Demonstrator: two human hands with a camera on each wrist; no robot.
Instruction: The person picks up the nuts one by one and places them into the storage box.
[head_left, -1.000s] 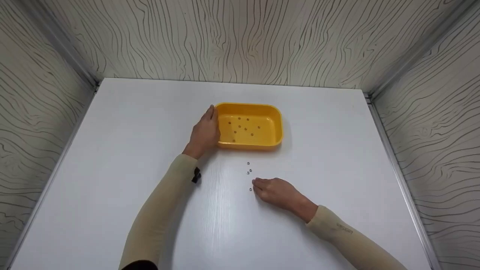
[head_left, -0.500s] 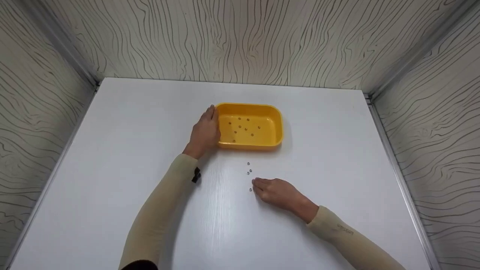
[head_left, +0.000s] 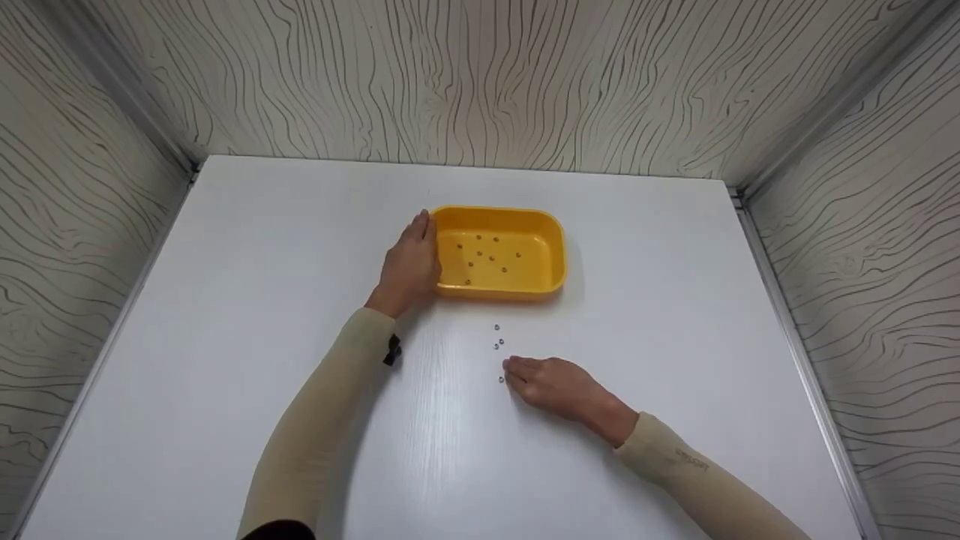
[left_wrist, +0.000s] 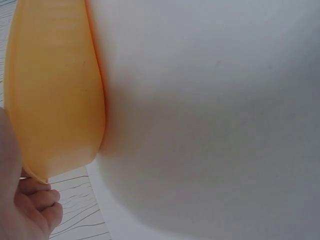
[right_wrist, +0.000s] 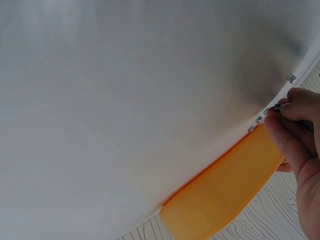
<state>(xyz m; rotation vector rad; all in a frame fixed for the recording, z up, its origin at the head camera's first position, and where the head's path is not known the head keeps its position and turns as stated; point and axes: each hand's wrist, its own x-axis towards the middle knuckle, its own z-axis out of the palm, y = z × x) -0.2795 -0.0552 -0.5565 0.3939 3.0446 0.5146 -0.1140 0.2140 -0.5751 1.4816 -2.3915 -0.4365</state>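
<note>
Holding Firm, Pinching Fine

The left hand (head_left: 409, 262) is gripping the left end of a yellow tray (head_left: 499, 295) on the white table (head_left: 652, 315), apparently steadying it. Well apart, the right hand (head_left: 559, 388) is pinching a small metal piece (right_wrist: 278, 106), its size likely demanding delicacy, near four loose pieces (head_left: 496, 327). Since half a second earlier, everything is staying practically unmoved.

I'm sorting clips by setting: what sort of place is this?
Probably a small booth set up for tabletop work, judging by the white table, the grain-patterned walls enclosing it, and the grey posts at the corners.
</note>
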